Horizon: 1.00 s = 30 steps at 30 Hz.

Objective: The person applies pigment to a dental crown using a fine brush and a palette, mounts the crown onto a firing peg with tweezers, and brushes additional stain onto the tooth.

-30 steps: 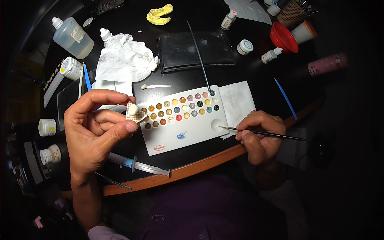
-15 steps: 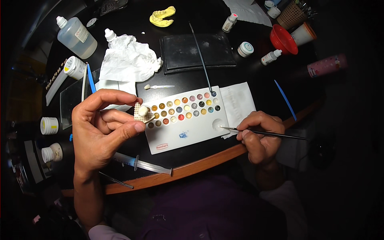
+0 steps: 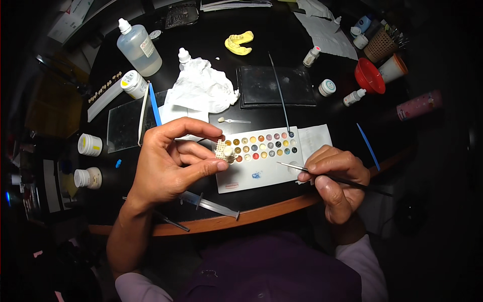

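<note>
Between the thumb and fingers of my left hand (image 3: 163,163) is a small pale honeycomb firing tray (image 3: 220,148), held over the left end of the paint palette (image 3: 274,178). A white tooth crown (image 3: 229,151) sits on that tray. My right hand (image 3: 339,181) grips a fine dark-handled brush (image 3: 322,172) like a pen. Its pale tip points left above the palette, apart from the crown. Several rows of coloured wells fill the palette's upper half, with a blue smear (image 3: 257,175) below. A second long brush (image 3: 279,93) rests with one end at the palette's top right well.
A crumpled white tissue (image 3: 198,88), a black slab (image 3: 276,88) and a yellow dental model (image 3: 239,43) lie beyond the palette. A syringe (image 3: 209,204) lies by the wooden table edge (image 3: 261,211). Jars and a large bottle (image 3: 141,50) stand left; a red bowl (image 3: 370,75) stands right.
The brush tip has left the palette's round white well and moved left toward the crown. My left hand has come further right over the palette. The whole view has shifted.
</note>
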Tool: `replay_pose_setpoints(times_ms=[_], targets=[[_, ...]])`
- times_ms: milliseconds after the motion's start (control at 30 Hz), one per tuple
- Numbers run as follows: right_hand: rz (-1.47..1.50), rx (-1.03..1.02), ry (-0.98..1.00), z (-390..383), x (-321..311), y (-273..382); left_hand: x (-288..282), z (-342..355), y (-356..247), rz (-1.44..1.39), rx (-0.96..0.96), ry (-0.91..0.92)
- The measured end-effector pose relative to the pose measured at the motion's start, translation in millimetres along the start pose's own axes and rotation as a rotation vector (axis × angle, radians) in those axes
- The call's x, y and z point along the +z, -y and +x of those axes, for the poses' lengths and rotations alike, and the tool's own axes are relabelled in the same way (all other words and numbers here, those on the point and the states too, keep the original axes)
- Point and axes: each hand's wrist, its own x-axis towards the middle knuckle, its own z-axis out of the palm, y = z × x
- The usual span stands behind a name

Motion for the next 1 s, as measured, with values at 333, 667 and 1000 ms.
replay_pose_setpoints(times_ms=[333, 667, 1000], targets=[[0.067, -0.304, 0.126, 35.4, 43.4, -16.2, 3.6, -1.4, -5.2, 0.025, -0.023, 0.061], [-0.300, -0.442, 0.174, 31.4, 40.8, -13.2, 3.3, -2.5, -1.8, 0.083, 0.075, 0.069], [-0.354, -0.470, 0.142, 29.7, 44.2, -13.3, 4.6, -2.2, -0.9, 0.094, 0.100, 0.073]])
